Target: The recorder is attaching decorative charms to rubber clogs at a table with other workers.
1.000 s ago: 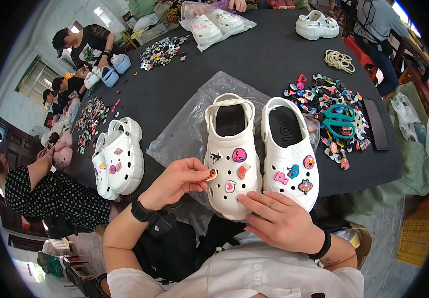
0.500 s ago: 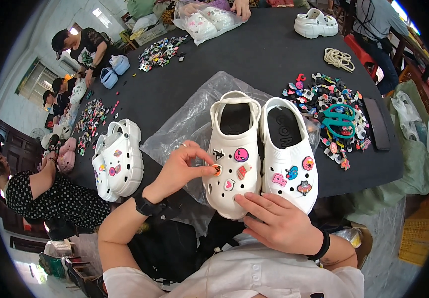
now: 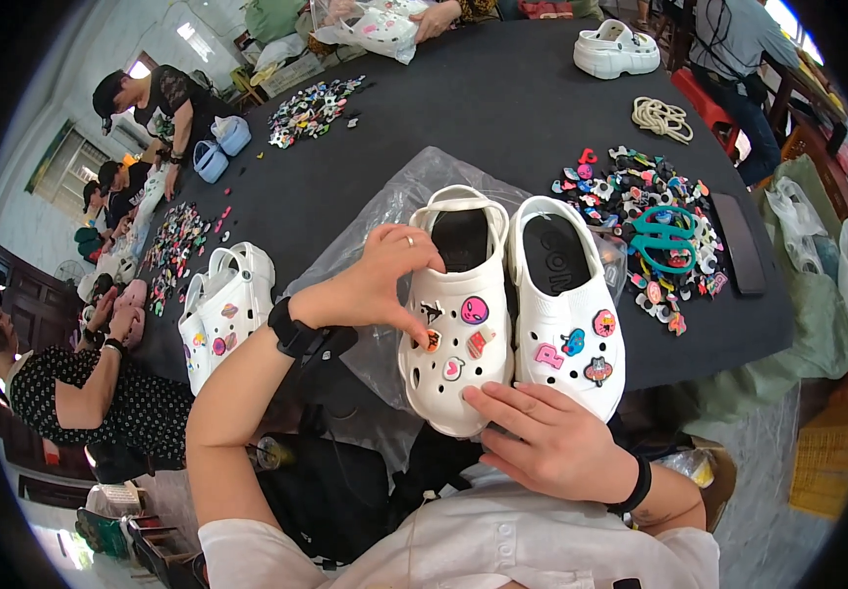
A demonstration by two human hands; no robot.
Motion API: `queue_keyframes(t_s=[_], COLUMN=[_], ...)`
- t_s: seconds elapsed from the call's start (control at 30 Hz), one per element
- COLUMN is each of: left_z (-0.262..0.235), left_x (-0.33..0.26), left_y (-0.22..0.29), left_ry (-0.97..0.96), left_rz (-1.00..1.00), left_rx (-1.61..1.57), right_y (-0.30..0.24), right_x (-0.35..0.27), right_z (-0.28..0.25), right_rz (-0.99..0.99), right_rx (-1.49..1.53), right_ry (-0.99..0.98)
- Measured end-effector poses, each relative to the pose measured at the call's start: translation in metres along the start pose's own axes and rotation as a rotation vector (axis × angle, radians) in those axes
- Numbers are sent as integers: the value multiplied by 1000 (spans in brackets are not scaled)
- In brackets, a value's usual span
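Observation:
Two white clogs stand side by side in front of me, both dotted with colourful charms. At the left white clog [image 3: 458, 393], my left hand [image 3: 384, 280] grips the side: its fingertips go into the foot opening. The thumb presses outside by a small orange-and-black charm [image 3: 433, 341]. A pink alien-face charm [image 3: 474, 310], a red-and-pink charm [image 3: 481, 343] and a white heart charm [image 3: 454, 368] sit nearby. My right hand [image 3: 547, 437] holds that clog's toe, its fingers lying over the front. The right white clog [image 3: 596, 304] carries a pink letter charm [image 3: 547, 354] and several others.
Clear plastic [image 3: 370, 236] lies beneath the clogs. Right of them are a charm pile [image 3: 630, 182], teal scissors [image 3: 663, 239] and a dark phone [image 3: 738, 240]. Another decorated white clog pair [image 3: 232, 309] stands left. Rope [image 3: 662, 119] lies farther back. Other people work around the table.
My left hand has shifted from pinching the orange-and-black charm to reaching its fingers into the clog's opening, thumb still by the charm. My right hand stays on the toe.

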State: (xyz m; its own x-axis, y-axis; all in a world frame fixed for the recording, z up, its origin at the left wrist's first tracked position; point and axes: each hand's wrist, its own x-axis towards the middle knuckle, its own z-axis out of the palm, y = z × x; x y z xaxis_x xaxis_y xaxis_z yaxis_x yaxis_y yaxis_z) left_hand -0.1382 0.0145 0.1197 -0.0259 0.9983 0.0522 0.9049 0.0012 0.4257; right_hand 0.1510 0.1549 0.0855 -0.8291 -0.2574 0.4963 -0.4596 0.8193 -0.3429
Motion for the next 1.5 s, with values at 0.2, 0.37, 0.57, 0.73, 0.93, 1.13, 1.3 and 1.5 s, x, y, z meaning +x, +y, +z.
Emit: queue_keyframes(t_s=[0.2,0.37,0.57,0.73,0.93,1.13,1.3,1.5], left_z=[11,15,12,-2,-13,40,71,84], left_x=[-7,-8,-5,-8,-38,-83,-86,-74], left_y=[3,9,11,15,13,18,27,40], left_ry=[62,80,50,5,319,274,369,398], left_rz=[-67,-106,-120,-137,-253,-629,-488,-527], left_rx=[5,36,88,-47,-215,90,-265,-214], right_y=[-1,-1,-3,-2,1,30,59,70], right_x=[2,3,3,2,-3,11,66,122], right_z=[-1,-3,-3,-5,-41,-85,-91,-80], right_rz=[12,3,16,1,-3,193,387,589], right_rx=[14,27,52,39,256,-15,54,300], right_ry=[-2,-22,-26,-51,-94,-138,-463,-764])
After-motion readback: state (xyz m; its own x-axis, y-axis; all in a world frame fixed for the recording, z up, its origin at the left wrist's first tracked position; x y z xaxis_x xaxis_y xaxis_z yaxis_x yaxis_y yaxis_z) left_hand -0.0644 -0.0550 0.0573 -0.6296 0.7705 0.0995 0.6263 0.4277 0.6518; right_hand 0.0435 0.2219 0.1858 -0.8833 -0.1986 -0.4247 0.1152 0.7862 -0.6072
